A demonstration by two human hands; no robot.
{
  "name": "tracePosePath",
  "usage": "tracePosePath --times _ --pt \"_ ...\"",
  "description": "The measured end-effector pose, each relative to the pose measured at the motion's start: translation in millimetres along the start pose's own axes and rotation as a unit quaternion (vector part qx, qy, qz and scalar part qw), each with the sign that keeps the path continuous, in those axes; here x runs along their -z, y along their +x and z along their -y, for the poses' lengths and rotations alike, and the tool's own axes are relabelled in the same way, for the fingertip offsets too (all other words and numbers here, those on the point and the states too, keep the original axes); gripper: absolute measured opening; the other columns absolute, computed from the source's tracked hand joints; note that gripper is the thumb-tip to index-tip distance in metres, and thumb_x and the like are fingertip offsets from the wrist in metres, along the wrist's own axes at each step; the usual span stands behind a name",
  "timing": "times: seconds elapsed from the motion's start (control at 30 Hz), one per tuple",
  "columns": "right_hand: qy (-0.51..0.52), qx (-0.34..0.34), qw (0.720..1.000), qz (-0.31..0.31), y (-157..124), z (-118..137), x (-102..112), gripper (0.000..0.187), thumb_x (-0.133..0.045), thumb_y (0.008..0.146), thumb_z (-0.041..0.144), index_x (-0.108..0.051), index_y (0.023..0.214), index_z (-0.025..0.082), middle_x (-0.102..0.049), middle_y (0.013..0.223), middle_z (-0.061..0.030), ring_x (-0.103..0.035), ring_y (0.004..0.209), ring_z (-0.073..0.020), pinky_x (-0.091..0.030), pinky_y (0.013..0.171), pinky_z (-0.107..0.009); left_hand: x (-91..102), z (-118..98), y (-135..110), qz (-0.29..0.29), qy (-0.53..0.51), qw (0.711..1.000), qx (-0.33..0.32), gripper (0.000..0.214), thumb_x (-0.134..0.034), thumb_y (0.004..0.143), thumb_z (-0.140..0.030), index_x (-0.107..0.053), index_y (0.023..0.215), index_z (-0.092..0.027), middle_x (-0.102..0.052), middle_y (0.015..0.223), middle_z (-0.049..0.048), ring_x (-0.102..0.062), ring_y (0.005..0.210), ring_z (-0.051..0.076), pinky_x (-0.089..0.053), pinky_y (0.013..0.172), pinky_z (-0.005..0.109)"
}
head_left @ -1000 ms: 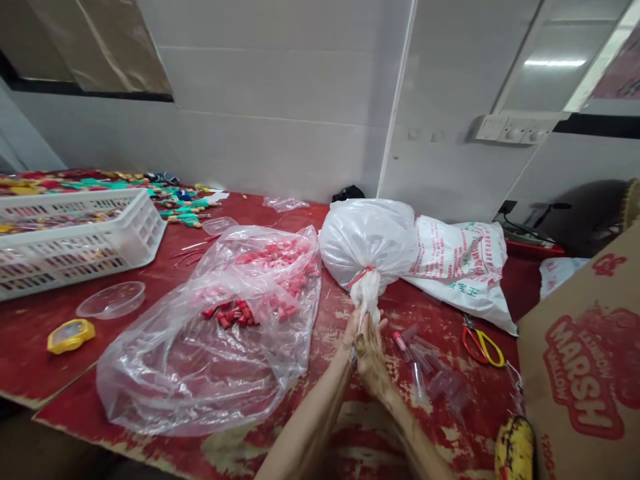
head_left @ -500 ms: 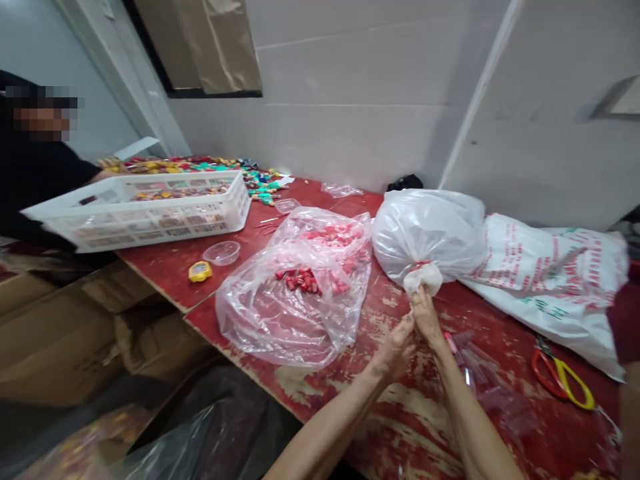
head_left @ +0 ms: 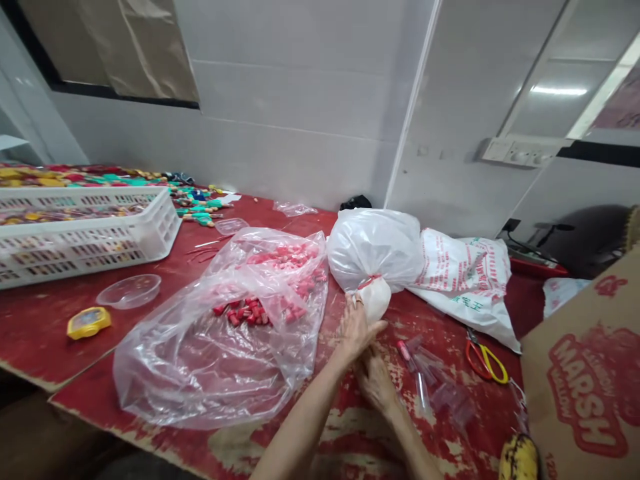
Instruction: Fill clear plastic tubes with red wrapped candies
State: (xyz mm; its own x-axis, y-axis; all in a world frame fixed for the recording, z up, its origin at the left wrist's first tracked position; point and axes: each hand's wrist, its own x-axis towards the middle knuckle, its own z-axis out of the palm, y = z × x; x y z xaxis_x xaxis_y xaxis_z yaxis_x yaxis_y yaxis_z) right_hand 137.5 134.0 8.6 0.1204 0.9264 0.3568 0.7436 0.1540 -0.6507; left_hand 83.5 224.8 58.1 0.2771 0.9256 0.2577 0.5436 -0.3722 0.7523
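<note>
**Hidden and cut off**

Right hand (head_left: pixel 376 381) half covered by left hand (head_left: pixel 356 328); fingers out of sight, grip not readable. Tie on white bag (head_left: pixel 375 248) mostly behind left hand. Bag's contents unseen through white plastic. Print on sack (head_left: pixel 463 273) too small to read. Crate (head_left: pixel 85 233) cut by left edge, contents blurred. Carton (head_left: pixel 590 373) cut by right and bottom edges, lettering partly lost. Yellow-black thing (head_left: pixel 520 459) clipped by bottom edge, unidentifiable. Clear tubes (head_left: pixel 433 383) blurred, count uncertain. Both forearms run off bottom edge.
</note>
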Motion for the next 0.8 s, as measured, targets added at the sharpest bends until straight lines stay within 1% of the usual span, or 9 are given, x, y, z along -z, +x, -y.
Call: tracePosePath --times 0.07,0.1,0.13,0.2,0.33,0.47,0.53,0.63,0.8 --pt "-0.006 0.006 0.999 0.035 -2.1 2.2 14.2 0.028 -0.039 0.075 0.021 -0.066 0.078 0.02 -0.066 0.084 -0.0064 -0.062 0.084 -0.0209 -0.049 0.08 -0.03 -16.4 6.4 2.0 0.027 0.044 0.998 -0.02 0.068 -0.061 0.072 -0.015 -0.039 0.136 -0.01 -0.039 0.14 0.0243 -0.045 0.122 0.037 -0.039 0.096 0.046" --pt "-0.011 -0.004 0.999 0.045 -2.7 1.3 22.6 0.026 -0.039 0.076 0.023 -0.063 0.065 0.02 -0.064 0.07 -0.004 -0.062 0.069 -0.0187 -0.049 0.068 -0.027 -22.7 10.8 1.5 0.034 0.06 0.997 -0.029 0.063 -0.054 0.074 -0.008 -0.042 0.135 -0.012 -0.046 0.135 0.0218 -0.051 0.117 0.034 -0.042 0.093 0.043" --pt "-0.016 -0.019 0.999 0.044 -2.3 -1.0 31.8 0.03 -0.038 0.078 0.025 -0.058 0.056 0.02 -0.06 0.059 -0.002 -0.058 0.058 -0.0166 -0.047 0.059 -0.025 -27.7 15.5 0.3 0.037 0.078 0.995 -0.039 0.062 -0.047 0.075 -0.002 -0.043 0.135 -0.014 -0.051 0.131 0.0194 -0.055 0.112 0.032 -0.045 0.091 0.04" --pt "-0.028 -0.06 0.998 0.018 3.9 -8.6 51.2 0.037 -0.034 0.083 0.03 -0.054 0.055 0.019 -0.055 0.053 0.0 -0.055 0.052 -0.0147 -0.042 0.052 -0.022 -34.5 23.8 -3.8 0.038 0.112 0.991 -0.062 0.065 -0.039 0.076 0.003 -0.041 0.137 -0.017 -0.053 0.13 0.0167 -0.059 0.107 0.028 -0.048 0.086 0.036" --pt "-0.064 -0.14 0.986 -0.068 44.5 -24.6 81.4 0.038 -0.028 0.088 0.035 -0.061 0.085 0.017 -0.065 0.072 -0.0031 -0.062 0.064 -0.0167 -0.044 0.059 -0.024 -43.7 33.2 -16.2 0.029 0.175 0.978 -0.106 0.064 -0.039 0.08 0.002 -0.033 0.141 -0.018 -0.042 0.14 0.0169 -0.053 0.115 0.027 -0.049 0.087 0.036" --pt "-0.142 -0.172 0.968 -0.115 108.9 -27.7 87.0 0.032 -0.034 0.089 0.03 -0.062 0.097 0.018 -0.065 0.095 -0.007 -0.061 0.087 -0.0196 -0.044 0.074 -0.028 -51.9 40.5 -27.3 0.017 0.235 0.962 -0.136 0.061 -0.042 0.082 0.001 -0.037 0.139 -0.018 -0.045 0.138 0.0173 -0.057 0.107 0.029 -0.051 0.084 0.04" --pt "-0.181 -0.179 0.96 -0.116 137.5 -26.4 81.9 0.029 -0.038 0.09 0.03 -0.061 0.1 0.017 -0.062 0.106 -0.0093 -0.059 0.093 -0.0204 -0.043 0.078 -0.032 -54.3 45.0 -30.0 0.01 0.267 0.951 -0.153 0.06 -0.044 0.081 -0.001 -0.038 0.139 -0.017 -0.047 0.136 0.0166 -0.058 0.103 0.028 -0.052 0.082 0.04" --pt "-0.228 -0.181 0.952 -0.09 165.0 -26.2 70.7 0.024 -0.046 0.09 0.03 -0.061 0.1 0.014 -0.059 0.109 -0.0101 -0.058 0.092 -0.02 -0.045 0.08 -0.037 -56.3 51.2 -31.2 -0.003 0.302 0.937 -0.178 0.061 -0.045 0.08 0.0 -0.038 0.139 -0.016 -0.049 0.134 0.0144 -0.057 0.1 0.027 -0.052 0.08 0.038" --pt "-0.266 -0.152 0.951 -0.04 172.1 -31.3 65.1 0.016 -0.05 0.09 0.025 -0.061 0.091 0.014 -0.06 0.102 -0.0064 -0.054 0.1 -0.0194 -0.042 0.089 -0.04 -60.6 56.1 -30.7 -0.026 0.317 0.93 -0.187 0.066 -0.046 0.077 0.002 -0.037 0.139 -0.018 -0.05 0.133 0.0146 -0.057 0.1 0.026 -0.052 0.08 0.037"
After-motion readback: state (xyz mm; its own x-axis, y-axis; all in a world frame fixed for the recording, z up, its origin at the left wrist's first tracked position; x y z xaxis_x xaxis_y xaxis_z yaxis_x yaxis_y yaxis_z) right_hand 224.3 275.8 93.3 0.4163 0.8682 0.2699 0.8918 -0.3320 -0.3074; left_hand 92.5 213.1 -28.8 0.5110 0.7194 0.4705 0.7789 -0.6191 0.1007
